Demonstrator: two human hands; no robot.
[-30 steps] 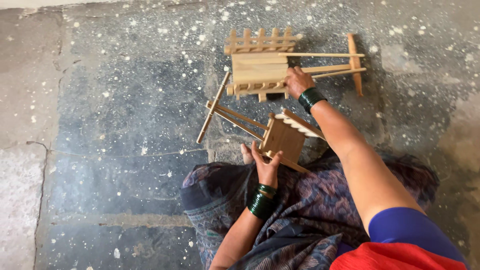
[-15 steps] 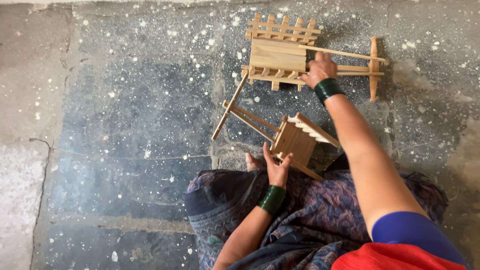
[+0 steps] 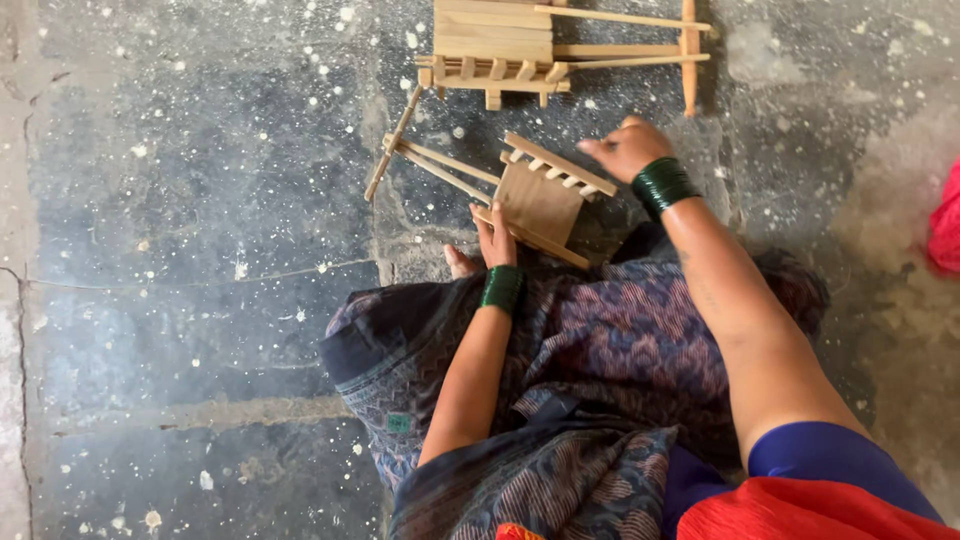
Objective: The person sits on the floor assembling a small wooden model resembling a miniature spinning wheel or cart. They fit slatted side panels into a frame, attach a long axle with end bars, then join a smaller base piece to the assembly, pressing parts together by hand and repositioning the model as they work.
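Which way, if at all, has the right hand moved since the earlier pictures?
Yes. The right hand has left the far wooden cart and come back toward the near cart.

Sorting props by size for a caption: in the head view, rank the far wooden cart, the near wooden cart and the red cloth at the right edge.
1. far wooden cart, though partly cropped
2. near wooden cart
3. red cloth, mostly out of frame, so unsure

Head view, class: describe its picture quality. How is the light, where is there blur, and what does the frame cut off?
Head view: soft, even daylight with faint shadows and no glare; the right hand is slightly motion-blurred, while the left hand on the small wooden frame looks sharper; the larger wooden frame is cropped by the top edge; the speckled stone floor is in focus.
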